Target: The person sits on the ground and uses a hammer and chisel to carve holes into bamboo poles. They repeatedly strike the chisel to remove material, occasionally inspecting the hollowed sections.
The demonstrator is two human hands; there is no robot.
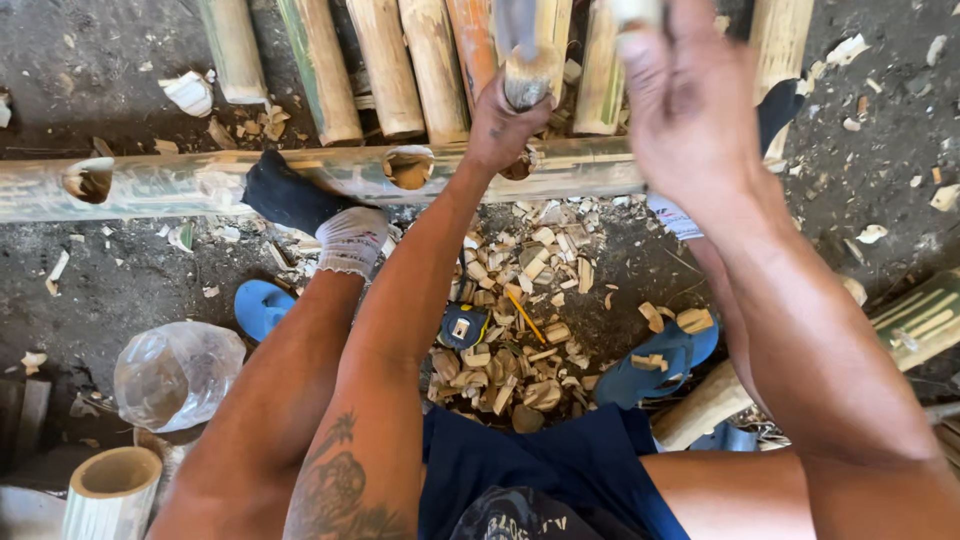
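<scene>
My left hand (503, 125) is shut round a wooden-handled tool (527, 75) that stands upright on a long horizontal bamboo pole (200, 185). The tool's tip is hidden behind the hand. The pole has two cut holes, one next to the hand (408, 166) and one at far left (88, 180). My right hand (690, 100) is raised close to the camera, blurred, with its fingers closed on a pale wooden piece (632, 12) at the top edge. My foot in a dark and white sock (310, 210) presses on the pole.
Several bamboo poles (385, 65) lie side by side behind the pole. A heap of bamboo chips (520, 300) covers the ground, with a blue tape measure (463, 326) and a yellow pencil (525, 318). Blue sandals (262, 306), a plastic bag (178, 372) and a cut bamboo section (112, 490) lie nearby.
</scene>
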